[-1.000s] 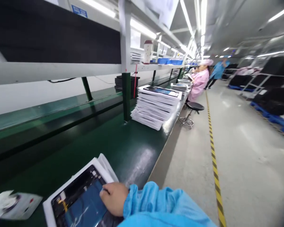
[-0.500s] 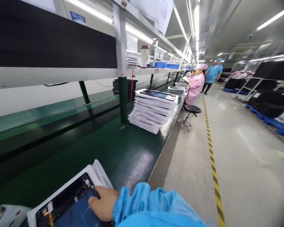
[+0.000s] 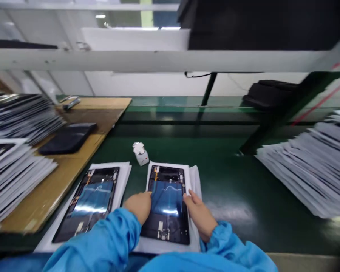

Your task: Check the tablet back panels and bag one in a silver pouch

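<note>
Two opened tablet back panels lie face up on white sheets on the green bench. My left hand (image 3: 138, 206) rests on the left edge of the right tablet panel (image 3: 167, 200), fingertips on its blue film. Along that panel's right edge lies my right hand (image 3: 198, 216), fingers touching the frame. Neither hand lifts it. The left tablet panel (image 3: 90, 200) lies untouched beside my left sleeve. A small white object (image 3: 141, 153) stands just beyond both panels.
Stacks of white-wrapped panels sit at the left (image 3: 14, 166) and right (image 3: 308, 166). A wooden board (image 3: 73, 158) at the left carries a black pouch (image 3: 68, 138). A black bag (image 3: 268, 94) lies at the back, under a white shelf rail (image 3: 158, 60).
My view has swung from looking down the aisle to looking down at the bench. My left hand has come into view, and both hands now rest on the right panel.
</note>
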A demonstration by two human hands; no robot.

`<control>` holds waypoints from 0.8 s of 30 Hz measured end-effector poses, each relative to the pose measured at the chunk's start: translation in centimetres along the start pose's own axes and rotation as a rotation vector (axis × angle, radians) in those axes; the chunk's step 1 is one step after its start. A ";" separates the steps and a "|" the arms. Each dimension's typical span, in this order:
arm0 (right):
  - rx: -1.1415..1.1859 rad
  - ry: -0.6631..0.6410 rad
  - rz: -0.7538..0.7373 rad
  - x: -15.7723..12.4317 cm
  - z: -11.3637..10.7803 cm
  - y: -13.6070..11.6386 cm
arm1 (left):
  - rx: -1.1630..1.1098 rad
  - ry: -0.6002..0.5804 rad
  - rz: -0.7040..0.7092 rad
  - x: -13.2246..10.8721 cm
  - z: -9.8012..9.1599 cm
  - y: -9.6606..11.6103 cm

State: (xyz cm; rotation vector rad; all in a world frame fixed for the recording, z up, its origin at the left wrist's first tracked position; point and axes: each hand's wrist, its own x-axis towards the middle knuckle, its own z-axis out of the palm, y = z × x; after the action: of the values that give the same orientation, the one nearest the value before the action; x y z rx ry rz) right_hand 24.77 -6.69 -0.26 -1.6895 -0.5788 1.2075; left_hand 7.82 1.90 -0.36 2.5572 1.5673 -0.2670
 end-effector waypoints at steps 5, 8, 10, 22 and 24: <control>0.039 0.027 0.111 -0.6 0.0 -1.1 | -0.006 0.067 0.009 -1.2 -1.2 0.7; 0.130 0.057 0.168 -0.4 -0.2 -1.3 | -0.016 0.071 0.001 -1.9 -2.3 0.6; 0.216 0.049 0.207 -0.2 -0.4 -1.3 | -0.046 0.043 -0.065 -1.9 -2.4 0.5; 0.515 -0.156 0.131 -1.0 0.2 -1.0 | -0.380 0.004 -0.290 -1.7 -2.1 -0.2; 0.496 -0.113 0.087 -1.2 0.2 -0.8 | -0.542 0.074 -0.283 -2.2 -2.9 -0.1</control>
State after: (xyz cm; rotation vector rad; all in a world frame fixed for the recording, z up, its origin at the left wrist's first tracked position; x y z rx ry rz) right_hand 24.25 -7.23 1.02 -1.2421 -0.2432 1.3816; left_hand 6.95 0.64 2.96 1.9563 1.7334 0.2062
